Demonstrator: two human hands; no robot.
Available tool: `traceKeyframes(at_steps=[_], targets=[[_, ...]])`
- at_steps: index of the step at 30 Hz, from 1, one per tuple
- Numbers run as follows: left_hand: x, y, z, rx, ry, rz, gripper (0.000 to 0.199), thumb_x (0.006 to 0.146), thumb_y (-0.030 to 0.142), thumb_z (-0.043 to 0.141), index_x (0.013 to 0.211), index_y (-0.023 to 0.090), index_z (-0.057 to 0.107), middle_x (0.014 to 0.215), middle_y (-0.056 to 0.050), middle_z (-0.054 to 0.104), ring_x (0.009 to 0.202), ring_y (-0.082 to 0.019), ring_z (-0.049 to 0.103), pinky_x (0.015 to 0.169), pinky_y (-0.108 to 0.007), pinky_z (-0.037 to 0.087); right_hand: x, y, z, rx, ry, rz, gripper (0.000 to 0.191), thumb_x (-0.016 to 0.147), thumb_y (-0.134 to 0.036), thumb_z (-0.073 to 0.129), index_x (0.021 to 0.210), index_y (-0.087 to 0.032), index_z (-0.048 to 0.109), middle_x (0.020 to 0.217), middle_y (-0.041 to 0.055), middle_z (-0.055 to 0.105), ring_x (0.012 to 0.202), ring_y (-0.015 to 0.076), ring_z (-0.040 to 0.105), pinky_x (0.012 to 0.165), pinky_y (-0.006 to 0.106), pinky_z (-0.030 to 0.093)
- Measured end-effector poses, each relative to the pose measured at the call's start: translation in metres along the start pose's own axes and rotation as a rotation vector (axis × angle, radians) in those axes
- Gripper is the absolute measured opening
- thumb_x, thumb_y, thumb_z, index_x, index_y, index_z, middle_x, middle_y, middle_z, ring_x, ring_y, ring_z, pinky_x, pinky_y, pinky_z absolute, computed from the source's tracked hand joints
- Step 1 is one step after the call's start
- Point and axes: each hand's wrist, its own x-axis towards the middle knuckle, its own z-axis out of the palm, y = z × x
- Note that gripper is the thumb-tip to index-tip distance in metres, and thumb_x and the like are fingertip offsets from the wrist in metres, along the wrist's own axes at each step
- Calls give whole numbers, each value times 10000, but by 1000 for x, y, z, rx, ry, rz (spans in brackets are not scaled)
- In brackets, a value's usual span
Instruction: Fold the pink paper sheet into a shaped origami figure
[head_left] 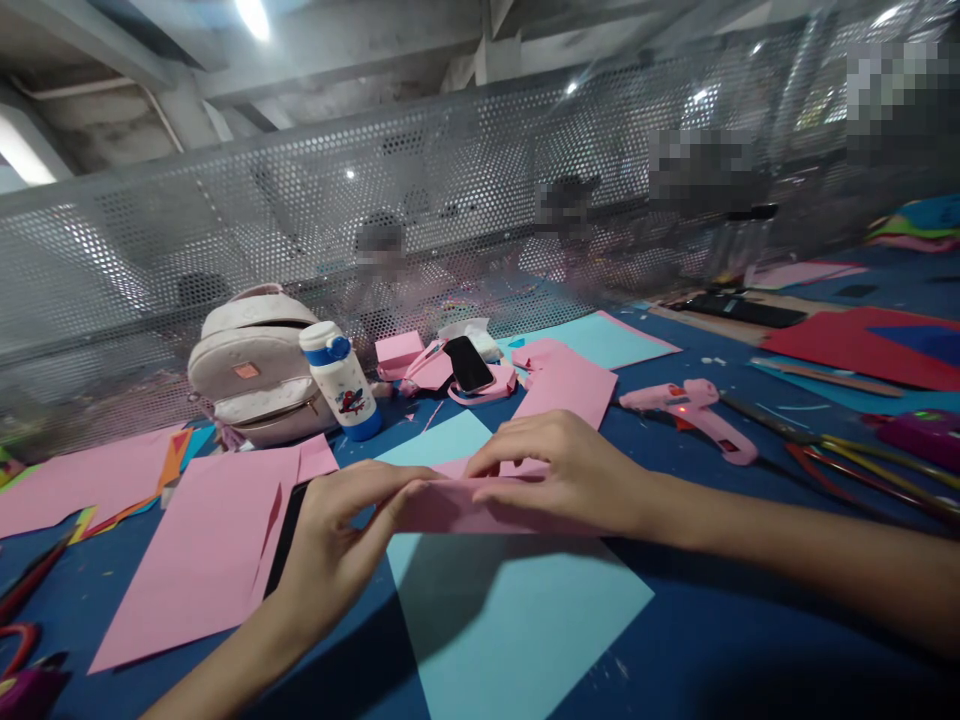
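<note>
A narrow folded piece of pink paper (495, 508) is held up in both hands above a light blue sheet (517, 610) on the blue table. My left hand (349, 530) pinches its left end between thumb and fingers. At the right part of the strip, my right hand (559, 475) grips the upper edge, its thumb on the near side and its fingers curled over. Under my left wrist lies a dark flat object (286, 540), partly hidden, beside a large pink sheet (199, 550).
Behind stand a white backpack (259, 370) and a bottle (343, 385), near a phone (470, 363). A pink glue gun (694, 408) and scissors (862, 455) lie at right. Red-handled scissors (22, 640) are at left. People are behind the mesh screen (465, 200).
</note>
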Motion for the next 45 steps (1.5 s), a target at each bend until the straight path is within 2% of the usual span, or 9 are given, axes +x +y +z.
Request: traceKeyframes(at_steps=[6, 9, 18, 24, 30, 32, 35, 39, 45], targets=[[-2, -1, 3, 31, -62, 40, 164, 922, 161, 605, 898, 179, 766, 834, -41, 766, 722, -153, 694, 680, -218, 522, -2, -5, 3, 139, -6, 74, 142, 874, -253, 667, 938, -210, 785, 839, 26, 773, 710, 139, 672, 635, 224, 457], [-3, -1, 5, 33, -38, 59, 125, 899, 169, 648, 848, 177, 762, 778, -30, 757, 657, -145, 673, 634, -221, 510, -2, -5, 6, 146, 20, 81, 121, 861, -252, 682, 885, -208, 793, 793, 24, 766, 691, 137, 672, 606, 215, 443], [-4, 2, 15, 141, 12, 135, 67, 858, 161, 707, 801, 187, 732, 659, 10, 713, 552, -107, 628, 560, -211, 451, -5, -5, 15, 87, 33, -34, 137, 876, -205, 669, 966, -194, 773, 887, 32, 771, 757, 142, 691, 646, 217, 457], [-6, 3, 11, 144, 16, 180, 88, 880, 117, 657, 813, 164, 691, 709, -10, 713, 619, -117, 649, 582, -218, 457, -7, 1, 17, -34, 18, -98, 126, 867, -189, 681, 961, -203, 763, 881, 21, 767, 744, 139, 677, 643, 223, 423], [4, -5, -10, -18, -7, 134, 122, 862, 73, 670, 853, 193, 685, 822, 5, 730, 782, -136, 682, 726, -232, 527, 2, 9, -2, -83, -17, 30, 117, 851, -183, 666, 893, -201, 773, 793, 20, 755, 678, 139, 645, 582, 223, 364], [7, -11, -15, -73, -11, 127, 145, 863, 68, 670, 855, 211, 693, 830, 18, 733, 802, -138, 686, 751, -238, 536, 5, 9, -10, -80, -29, 86, 97, 822, -175, 686, 850, -200, 775, 769, 13, 747, 670, 137, 631, 577, 224, 352], [8, -18, -20, -115, -6, 97, 148, 859, 88, 684, 861, 233, 712, 833, 31, 742, 796, -136, 692, 754, -233, 544, 8, 8, -18, -44, -42, 93, 77, 825, -220, 700, 805, -179, 763, 708, 0, 718, 625, 117, 587, 563, 226, 334], [8, -15, -20, -13, 0, 47, 131, 848, 124, 706, 885, 244, 745, 845, 36, 761, 761, -119, 700, 733, -185, 535, 7, 6, -21, -45, -54, 37, 123, 864, -260, 678, 831, -169, 754, 697, -3, 702, 600, 108, 559, 558, 235, 327], [6, -6, -8, 49, 20, -50, 83, 830, 178, 725, 875, 219, 781, 840, 15, 778, 699, -119, 709, 664, -146, 537, 4, 5, -17, -120, -76, 16, 103, 890, -218, 657, 901, -183, 754, 767, 9, 730, 673, 127, 617, 596, 233, 357]])
